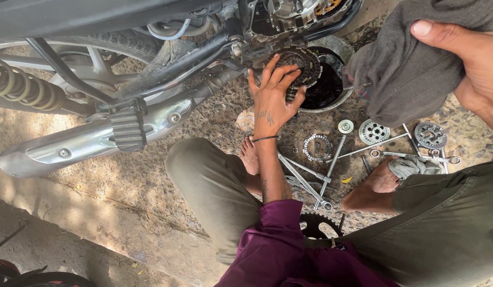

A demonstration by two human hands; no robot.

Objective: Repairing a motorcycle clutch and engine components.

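Left hand (272, 98) grips the dark round toothed clutch plates (298, 66); right hand (469, 58) clutches a grey rag (411, 74). Removed metal parts (374, 132) already lie on the ground; reassembly remains.

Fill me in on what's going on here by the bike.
A person squats barefoot on the gravel beside a motorcycle. Their left hand grips a round clutch plate stack over a dark oil pan under the open engine. Their right hand holds a grey rag. Wrenches, a sprocket and small round clutch parts lie spread on the ground between the feet.
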